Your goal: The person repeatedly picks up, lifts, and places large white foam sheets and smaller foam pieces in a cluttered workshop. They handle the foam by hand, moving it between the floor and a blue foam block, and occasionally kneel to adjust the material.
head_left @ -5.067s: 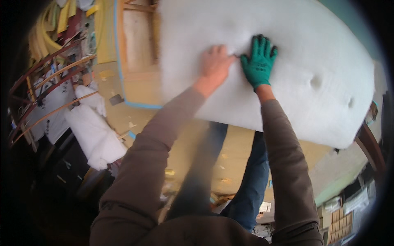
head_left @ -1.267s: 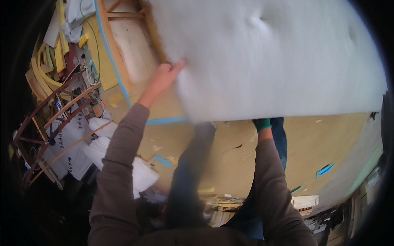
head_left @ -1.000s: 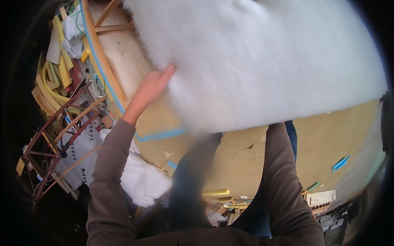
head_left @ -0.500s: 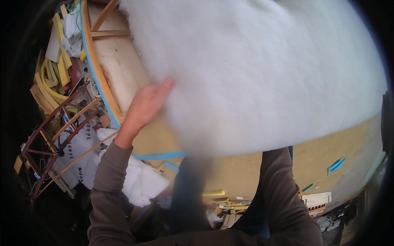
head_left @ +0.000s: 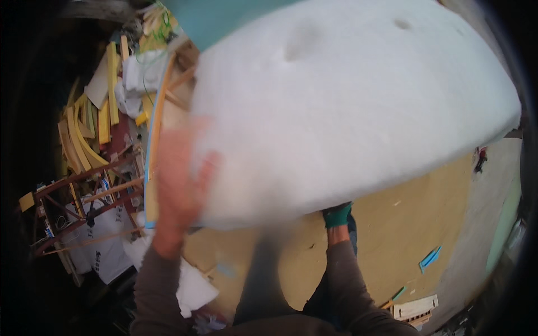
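A big white padded sheet of batting (head_left: pixel 347 106) covers a curved wooden frame (head_left: pixel 158 140) edged with blue. My bare left hand (head_left: pixel 182 179) is at the sheet's left edge, blurred, with its thumb apart from the stretched fingers. It seems to lie against the padding, but I cannot tell how firmly. My right hand (head_left: pixel 338 215), in a green glove with a dark front part, reaches under the sheet's near edge. The padding hides its fingers, so its grip does not show.
Yellow foam strips (head_left: pixel 112 84) and wood offcuts lie heaped at the left, near a dark red metal frame (head_left: pixel 67 185) and white bags (head_left: pixel 109 246). A teal surface (head_left: pixel 224 22) stands beyond the sheet. On the tan floor (head_left: pixel 403 224) lie a blue scrap (head_left: pixel 430 257) and a pale wooden piece (head_left: pixel 414 307).
The sheet covers more of the wooden frame's left side, and its near edge now slants more. My left hand is lower in view, more upright. The right glove has come into sight.
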